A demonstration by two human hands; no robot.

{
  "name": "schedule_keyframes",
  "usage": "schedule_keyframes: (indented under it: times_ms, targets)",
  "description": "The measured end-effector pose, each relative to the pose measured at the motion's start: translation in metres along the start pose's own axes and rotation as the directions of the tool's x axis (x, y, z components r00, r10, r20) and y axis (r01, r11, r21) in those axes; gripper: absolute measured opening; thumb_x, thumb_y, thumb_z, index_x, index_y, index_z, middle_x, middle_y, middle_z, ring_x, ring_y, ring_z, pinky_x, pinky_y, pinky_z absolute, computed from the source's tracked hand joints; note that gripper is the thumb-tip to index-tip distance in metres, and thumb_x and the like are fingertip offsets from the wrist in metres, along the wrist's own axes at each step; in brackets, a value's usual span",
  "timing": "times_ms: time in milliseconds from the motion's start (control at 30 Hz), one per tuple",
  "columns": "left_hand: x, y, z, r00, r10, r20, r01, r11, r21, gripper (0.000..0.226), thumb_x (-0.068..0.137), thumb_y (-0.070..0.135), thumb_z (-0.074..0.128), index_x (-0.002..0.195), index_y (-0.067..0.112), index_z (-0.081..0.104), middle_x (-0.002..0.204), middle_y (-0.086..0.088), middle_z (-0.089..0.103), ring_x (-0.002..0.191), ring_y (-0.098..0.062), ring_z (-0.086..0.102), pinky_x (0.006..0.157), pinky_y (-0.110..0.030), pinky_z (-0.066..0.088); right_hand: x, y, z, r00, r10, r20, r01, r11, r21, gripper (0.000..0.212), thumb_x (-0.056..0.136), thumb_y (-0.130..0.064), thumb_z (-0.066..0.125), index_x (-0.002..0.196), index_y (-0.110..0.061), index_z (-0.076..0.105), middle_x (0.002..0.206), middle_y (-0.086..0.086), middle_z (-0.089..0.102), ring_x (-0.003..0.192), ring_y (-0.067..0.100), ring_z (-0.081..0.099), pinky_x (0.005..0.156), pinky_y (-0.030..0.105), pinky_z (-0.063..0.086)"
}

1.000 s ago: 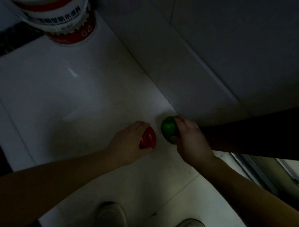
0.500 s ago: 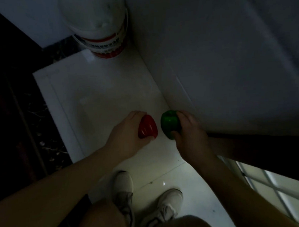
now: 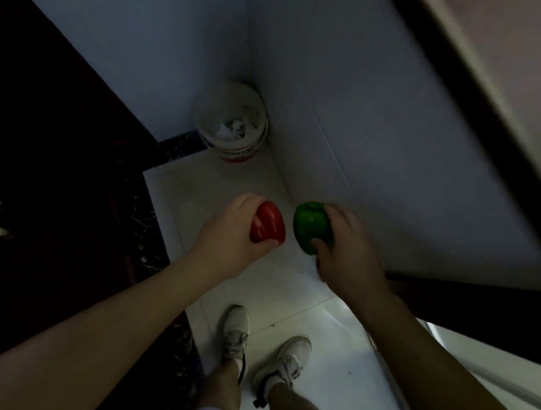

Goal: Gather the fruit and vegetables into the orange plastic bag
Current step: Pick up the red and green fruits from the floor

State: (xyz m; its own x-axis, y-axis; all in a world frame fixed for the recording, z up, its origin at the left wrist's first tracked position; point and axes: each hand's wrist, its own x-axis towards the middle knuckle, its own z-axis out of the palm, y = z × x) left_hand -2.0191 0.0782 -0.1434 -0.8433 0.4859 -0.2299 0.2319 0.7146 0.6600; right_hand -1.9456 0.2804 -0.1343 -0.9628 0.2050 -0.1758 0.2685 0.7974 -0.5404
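My left hand [image 3: 227, 238] grips a red bell pepper [image 3: 268, 224], fingers over its top and thumb under it. My right hand [image 3: 346, 254] grips a green bell pepper [image 3: 310, 226] from its right side. Both peppers are lifted well above the white floor, side by side with a small gap between them. No orange plastic bag shows in the head view.
A white bucket [image 3: 235, 122] with a red band and crumpled paper inside stands in the wall corner. White walls [image 3: 374, 147] rise at the right and back. Dark marble flooring [image 3: 76, 212] borders the white tiles at the left. My two shoes [image 3: 236, 330] stand below.
I have stood up from a crouch, lifting both peppers off the floor. The view has pulled back, so the bucket now looks small and far and my feet show.
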Motion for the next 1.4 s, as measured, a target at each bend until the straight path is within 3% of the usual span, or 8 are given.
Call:
schedule_keyframes:
  times_ms: [433,700,900,1200,1400]
  targets:
    - [-0.072,0.108,-0.165,0.986,0.080,-0.144,-0.064,0.991,0.117,0.083,0.075,0.046,0.077,0.144,0.021,0.038,0.144,0.004,0.038,0.126,-0.013,0.040,0.100,-0.023,0.029,-0.039,-0.143,-0.148,0.977,-0.191,-0.090,0.183,0.979,-0.092,0.062,0.080,-0.012,0.070,0.137,-0.007,0.047,0.138,0.009,0.047,0.123,0.027,0.044,0.106,0.036,0.034]
    - [-0.123,0.147,-0.203,0.971,0.115,-0.209,-0.081,0.983,0.166,0.081,0.075,0.045,0.077,0.142,0.022,0.038,0.144,0.003,0.039,0.127,-0.015,0.041,0.102,-0.029,0.034,-0.073,-0.185,-0.182,0.948,-0.292,-0.123,0.280,0.954,-0.111,0.063,0.078,-0.011,0.070,0.137,-0.007,0.047,0.137,0.010,0.048,0.122,0.027,0.045,0.107,0.034,0.033]
    - [-0.167,0.164,-0.204,0.955,0.032,-0.294,0.017,0.987,0.160,0.082,0.077,0.049,0.074,0.144,0.025,0.035,0.143,0.007,0.038,0.125,-0.011,0.041,0.099,-0.026,0.034,-0.094,-0.199,-0.203,0.912,-0.400,-0.091,0.387,0.913,-0.126,0.063,0.080,-0.012,0.070,0.137,-0.008,0.046,0.137,0.009,0.048,0.121,0.026,0.046,0.105,0.034,0.035]
    - [-0.256,0.183,-0.195,0.836,-0.130,-0.534,0.202,0.976,0.080,0.082,0.073,0.053,0.074,0.142,0.028,0.037,0.138,0.012,0.042,0.120,-0.008,0.046,0.097,-0.024,0.036,-0.125,-0.226,-0.213,0.805,-0.593,0.017,0.590,0.798,-0.122,0.061,0.082,-0.013,0.069,0.138,-0.007,0.045,0.141,0.010,0.045,0.127,0.029,0.042,0.107,0.035,0.032]
    - [-0.340,0.180,-0.202,0.672,-0.267,-0.691,0.385,0.923,0.018,0.084,0.071,0.052,0.076,0.142,0.027,0.038,0.141,0.011,0.041,0.123,-0.010,0.046,0.097,-0.024,0.034,-0.159,-0.274,-0.199,0.656,-0.745,0.117,0.754,0.651,-0.083,0.062,0.084,-0.017,0.069,0.139,-0.009,0.044,0.141,0.009,0.045,0.127,0.027,0.041,0.108,0.039,0.032]
